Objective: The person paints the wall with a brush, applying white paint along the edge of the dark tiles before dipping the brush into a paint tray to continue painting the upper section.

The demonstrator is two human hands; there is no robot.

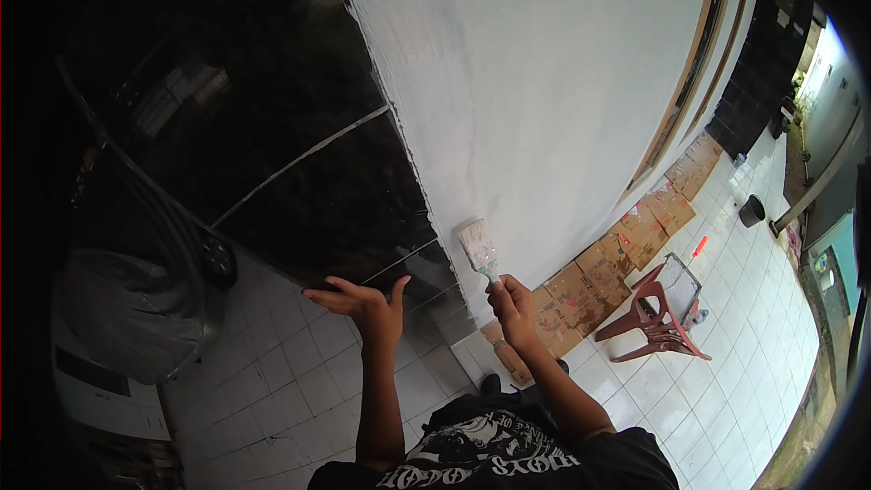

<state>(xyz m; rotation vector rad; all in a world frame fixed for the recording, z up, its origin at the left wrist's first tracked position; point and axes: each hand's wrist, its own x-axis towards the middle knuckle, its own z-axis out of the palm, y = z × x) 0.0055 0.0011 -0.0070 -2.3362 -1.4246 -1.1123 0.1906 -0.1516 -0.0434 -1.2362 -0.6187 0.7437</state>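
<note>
My right hand (pixel 513 311) is wrapped round the handle of a paintbrush (pixel 476 245). The brush points up, and its pale, paint-coated bristles overlap the white wall (pixel 526 109) near its left edge. My left hand (pixel 367 308) is raised with nothing in it, thumb up and fingers stretched to the left, in front of the glossy black tiles (pixel 336 191). A ragged white paint edge runs down between the wall and the tiles, with the brush just right of it.
Flattened cardboard (pixel 581 295) covers the floor along the wall's foot. To the right stands a red-brown plastic chair (pixel 655 331) with a paint tray (pixel 682 289) and an orange-handled tool (pixel 699 246). Farther off is a black bucket (pixel 751 210). A covered vehicle (pixel 127 308) is at left.
</note>
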